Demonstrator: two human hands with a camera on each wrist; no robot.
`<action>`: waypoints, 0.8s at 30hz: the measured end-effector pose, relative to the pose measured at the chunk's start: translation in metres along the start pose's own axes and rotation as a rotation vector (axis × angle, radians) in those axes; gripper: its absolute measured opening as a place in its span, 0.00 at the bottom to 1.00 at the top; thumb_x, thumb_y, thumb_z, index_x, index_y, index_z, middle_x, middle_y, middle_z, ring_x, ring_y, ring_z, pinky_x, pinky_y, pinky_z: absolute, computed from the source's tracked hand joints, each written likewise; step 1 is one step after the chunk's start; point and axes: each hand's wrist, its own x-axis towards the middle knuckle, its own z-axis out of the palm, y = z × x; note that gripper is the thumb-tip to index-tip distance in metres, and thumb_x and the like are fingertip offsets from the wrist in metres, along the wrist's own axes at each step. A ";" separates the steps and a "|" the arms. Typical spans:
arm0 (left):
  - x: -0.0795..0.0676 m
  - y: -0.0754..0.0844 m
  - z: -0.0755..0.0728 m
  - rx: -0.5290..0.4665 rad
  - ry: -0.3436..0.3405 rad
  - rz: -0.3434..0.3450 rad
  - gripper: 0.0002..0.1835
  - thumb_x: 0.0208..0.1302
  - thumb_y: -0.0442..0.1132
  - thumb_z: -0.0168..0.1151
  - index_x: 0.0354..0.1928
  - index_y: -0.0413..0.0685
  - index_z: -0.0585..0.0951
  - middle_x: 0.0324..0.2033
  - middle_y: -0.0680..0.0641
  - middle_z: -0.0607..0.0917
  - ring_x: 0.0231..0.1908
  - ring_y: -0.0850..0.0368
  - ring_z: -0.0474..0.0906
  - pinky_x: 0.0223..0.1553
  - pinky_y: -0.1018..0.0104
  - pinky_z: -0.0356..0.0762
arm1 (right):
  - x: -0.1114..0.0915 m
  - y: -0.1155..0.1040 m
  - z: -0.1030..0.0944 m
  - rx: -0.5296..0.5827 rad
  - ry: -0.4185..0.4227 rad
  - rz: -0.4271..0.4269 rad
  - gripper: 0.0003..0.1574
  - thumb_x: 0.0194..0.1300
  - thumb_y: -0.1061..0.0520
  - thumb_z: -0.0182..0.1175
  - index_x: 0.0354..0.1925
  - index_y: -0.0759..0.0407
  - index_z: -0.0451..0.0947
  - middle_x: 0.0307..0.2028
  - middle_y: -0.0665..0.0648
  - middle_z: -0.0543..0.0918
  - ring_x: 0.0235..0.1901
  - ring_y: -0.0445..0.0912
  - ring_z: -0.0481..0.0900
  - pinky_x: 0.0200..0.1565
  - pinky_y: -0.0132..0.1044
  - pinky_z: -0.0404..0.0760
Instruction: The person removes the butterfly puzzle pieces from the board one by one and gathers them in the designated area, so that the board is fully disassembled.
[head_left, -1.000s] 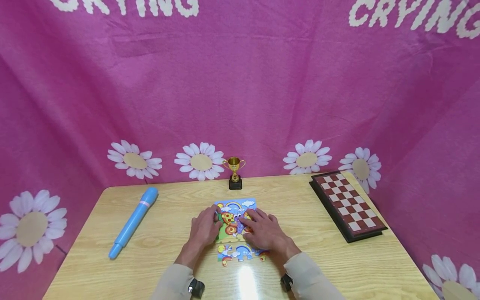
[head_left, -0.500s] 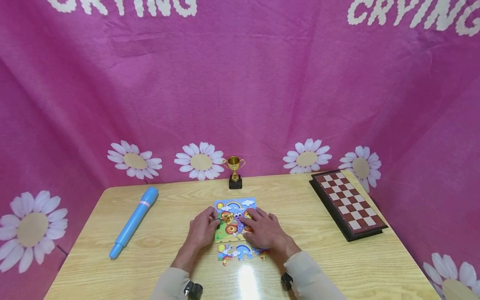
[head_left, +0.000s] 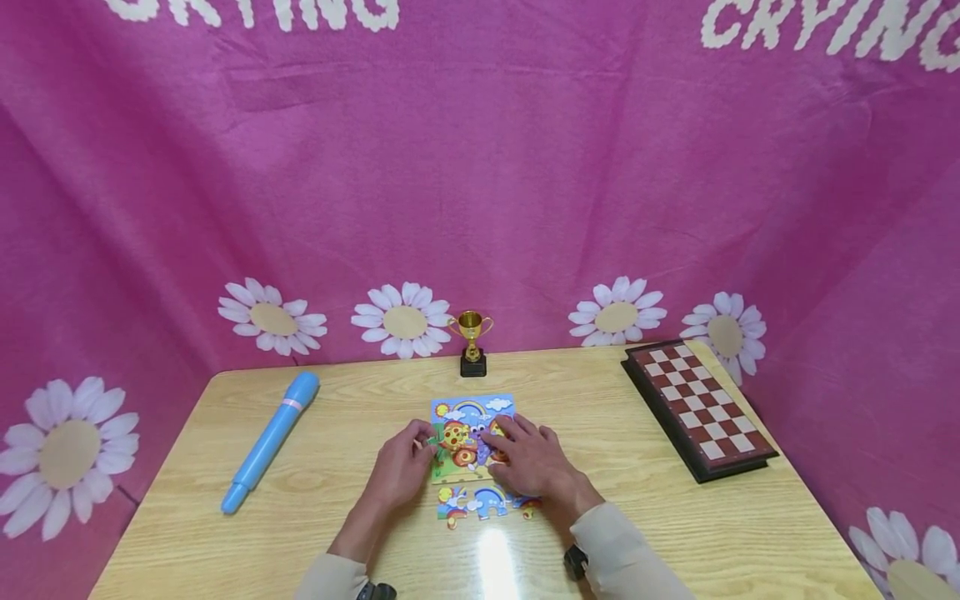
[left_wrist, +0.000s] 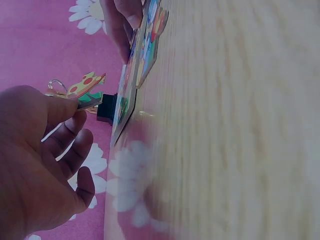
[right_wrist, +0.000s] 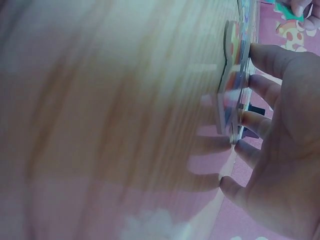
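My left hand (head_left: 402, 464) and right hand (head_left: 534, 458), reaching forward, slightly apart.
Left thumb (left_wrist: 61, 108) pinches against what seems my forefinger, other fingers (left_wrist: 80, 153) loosely bent; right fingers spread, tips down.

Facing me, the magenta cloth (head_left: 480, 183) carries one word twice, in white, wavy-edged capitals. At the upper right I read the right-hand lettering (head_left: 849, 29), CRYING, its final G cut by the side of my head view. At the upper left, the left-hand lettering (head_left: 246, 12) loses its tops to the upper edge, but from the lower strokes I make out CRYING.
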 end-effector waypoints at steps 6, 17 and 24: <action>-0.013 0.002 -0.003 -0.012 -0.031 -0.001 0.05 0.65 0.37 0.58 0.41 0.54 0.76 0.31 0.54 0.79 0.28 0.63 0.70 0.32 0.70 0.68 | 0.000 0.000 0.000 0.002 -0.001 0.006 0.35 0.68 0.37 0.51 0.70 0.40 0.63 0.74 0.54 0.58 0.74 0.57 0.51 0.65 0.62 0.58; -0.037 -0.001 -0.004 0.016 -0.126 0.003 0.03 0.67 0.39 0.57 0.40 0.56 0.76 0.28 0.56 0.75 0.28 0.63 0.69 0.32 0.71 0.67 | -0.001 0.001 0.000 0.016 0.002 0.001 0.35 0.68 0.37 0.50 0.70 0.39 0.62 0.74 0.53 0.57 0.74 0.57 0.51 0.65 0.62 0.57; -0.050 -0.003 -0.005 -0.001 -0.246 -0.003 0.03 0.68 0.41 0.56 0.41 0.53 0.76 0.28 0.56 0.75 0.29 0.64 0.69 0.32 0.72 0.66 | 0.000 0.002 0.001 0.025 0.002 0.006 0.35 0.68 0.37 0.50 0.70 0.39 0.63 0.74 0.53 0.57 0.75 0.57 0.50 0.65 0.63 0.56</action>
